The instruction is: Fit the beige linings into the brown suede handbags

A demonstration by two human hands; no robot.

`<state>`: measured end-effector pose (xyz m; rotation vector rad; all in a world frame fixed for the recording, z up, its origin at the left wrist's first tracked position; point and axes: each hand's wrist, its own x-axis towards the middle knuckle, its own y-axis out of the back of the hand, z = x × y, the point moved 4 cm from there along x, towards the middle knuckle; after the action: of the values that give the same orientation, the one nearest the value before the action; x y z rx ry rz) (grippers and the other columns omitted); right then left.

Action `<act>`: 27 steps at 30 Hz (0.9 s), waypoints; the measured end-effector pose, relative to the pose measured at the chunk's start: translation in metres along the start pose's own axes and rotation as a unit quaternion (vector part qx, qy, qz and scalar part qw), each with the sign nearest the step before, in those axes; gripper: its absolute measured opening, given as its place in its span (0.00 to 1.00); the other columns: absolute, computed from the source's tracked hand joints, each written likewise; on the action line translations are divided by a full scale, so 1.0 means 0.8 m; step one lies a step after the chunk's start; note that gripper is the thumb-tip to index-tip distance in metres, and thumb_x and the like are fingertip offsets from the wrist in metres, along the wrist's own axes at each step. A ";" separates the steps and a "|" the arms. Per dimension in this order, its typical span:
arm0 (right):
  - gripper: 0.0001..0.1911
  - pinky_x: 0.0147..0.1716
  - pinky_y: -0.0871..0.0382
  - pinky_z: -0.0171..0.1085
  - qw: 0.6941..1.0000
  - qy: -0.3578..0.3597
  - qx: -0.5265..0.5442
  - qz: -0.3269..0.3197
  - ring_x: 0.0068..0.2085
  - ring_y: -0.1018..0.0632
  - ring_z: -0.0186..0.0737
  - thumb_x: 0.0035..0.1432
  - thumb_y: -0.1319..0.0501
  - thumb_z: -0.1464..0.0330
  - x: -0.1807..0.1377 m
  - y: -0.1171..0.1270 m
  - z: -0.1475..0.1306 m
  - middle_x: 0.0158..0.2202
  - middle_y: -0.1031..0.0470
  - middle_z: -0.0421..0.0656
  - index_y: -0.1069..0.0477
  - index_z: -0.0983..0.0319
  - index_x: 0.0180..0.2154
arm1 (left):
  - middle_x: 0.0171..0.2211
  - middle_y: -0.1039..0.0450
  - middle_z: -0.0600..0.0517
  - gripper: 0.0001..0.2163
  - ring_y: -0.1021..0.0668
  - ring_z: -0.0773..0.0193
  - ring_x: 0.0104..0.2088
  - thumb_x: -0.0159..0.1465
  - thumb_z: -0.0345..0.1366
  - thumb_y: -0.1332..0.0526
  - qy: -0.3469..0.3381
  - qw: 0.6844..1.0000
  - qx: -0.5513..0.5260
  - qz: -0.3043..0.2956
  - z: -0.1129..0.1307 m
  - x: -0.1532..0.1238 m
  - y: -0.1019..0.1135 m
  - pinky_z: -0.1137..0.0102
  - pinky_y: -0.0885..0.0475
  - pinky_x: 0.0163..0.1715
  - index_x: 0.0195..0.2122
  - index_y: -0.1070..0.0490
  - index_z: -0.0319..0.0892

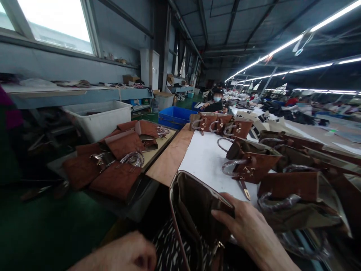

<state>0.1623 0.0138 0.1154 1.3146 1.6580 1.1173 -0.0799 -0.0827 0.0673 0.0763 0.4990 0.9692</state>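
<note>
An open handbag (194,199) with a dark lining stands tilted towards me at the bottom middle. My right hand (242,222) grips its right rim, the thumb inside and the fingers over the outer side. A small gold-coloured metal fitting (218,246) shows low on the bag. To the left of the bag, my left hand (129,252) is curled closed and slightly blurred; whatever may be in it is hidden. Beside my right hand, a brown handbag (254,165) with plastic-wrapped handles stands on the white-covered table (197,162).
Several brown handbags (121,150) lie piled on a side table at left; more bags (304,192) crowd the right. A blue bin (176,116) and a white bin (98,114) stand behind. A masked person (216,103) sits at the table's far end.
</note>
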 end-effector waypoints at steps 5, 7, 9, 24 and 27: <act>0.14 0.34 0.37 0.39 0.999 0.017 -0.031 -0.041 0.36 0.23 0.48 0.57 0.48 0.64 -0.017 -0.064 -0.010 0.33 0.23 0.46 0.32 0.59 0.44 | 0.36 0.28 0.54 0.14 0.28 0.64 0.38 0.60 0.46 0.46 -0.070 0.955 0.144 0.252 0.066 0.008 0.053 0.72 0.35 0.40 0.38 0.31 0.42; 0.16 0.34 0.37 0.40 0.997 0.034 -0.056 -0.032 0.38 0.23 0.49 0.57 0.49 0.65 -0.020 -0.078 -0.015 0.35 0.23 0.48 0.34 0.60 0.47 | 0.48 0.32 0.49 0.22 0.32 0.57 0.48 0.54 0.47 0.39 -0.143 0.914 0.192 0.327 0.084 0.036 0.054 0.67 0.39 0.50 0.48 0.36 0.43; 0.16 0.33 0.37 0.40 0.995 0.043 -0.083 -0.028 0.37 0.23 0.50 0.57 0.49 0.67 -0.020 -0.079 -0.018 0.34 0.23 0.49 0.34 0.61 0.47 | 0.52 0.36 0.45 0.30 0.35 0.52 0.52 0.50 0.47 0.35 -0.161 0.911 0.224 0.307 0.080 0.075 0.047 0.62 0.41 0.52 0.53 0.40 0.42; 0.14 0.36 0.34 0.37 0.908 0.060 0.329 -0.253 0.35 0.26 0.42 0.45 0.38 0.64 0.056 -0.057 0.087 0.31 0.23 0.41 0.28 0.63 0.36 | 0.23 0.31 0.55 0.18 0.31 0.65 0.28 0.39 0.25 0.48 -0.059 0.993 0.081 -0.055 0.003 0.199 0.073 0.75 0.38 0.26 0.32 0.28 0.36; 0.16 0.35 0.34 0.36 0.860 0.033 0.410 -0.303 0.34 0.26 0.40 0.44 0.37 0.66 0.029 -0.096 0.093 0.31 0.24 0.40 0.28 0.64 0.39 | 0.22 0.33 0.56 0.16 0.32 0.66 0.26 0.40 0.26 0.48 -0.038 0.985 0.149 -0.083 -0.015 0.168 0.060 0.75 0.40 0.24 0.30 0.28 0.37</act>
<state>0.1994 0.0425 0.0166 1.0535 2.4935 0.0420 -0.0598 0.0512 0.0200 0.3354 0.5690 0.7206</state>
